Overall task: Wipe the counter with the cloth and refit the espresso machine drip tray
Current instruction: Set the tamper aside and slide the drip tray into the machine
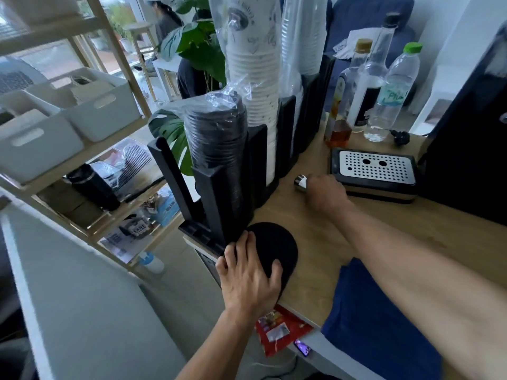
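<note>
Drip tray out | holder — lids, cups | left fingers flat | right fingers grip cylinder

Looks like a small café or coffee-bar counter. Evidence: plastic-sleeved stacks of paper cups, clear plastic cups and black lids in a black cup rack, plus a syrup bottle and espresso drip tray on the wooden counter. Open wooden shelving alongside holds white storage bins and a cane sugar bag.

Left hand lay flat on black mat. Right hand gripped metal cylinder, drip tray at its 2 o'clock. Blue cloth at counter's 5 o'clock.
</note>
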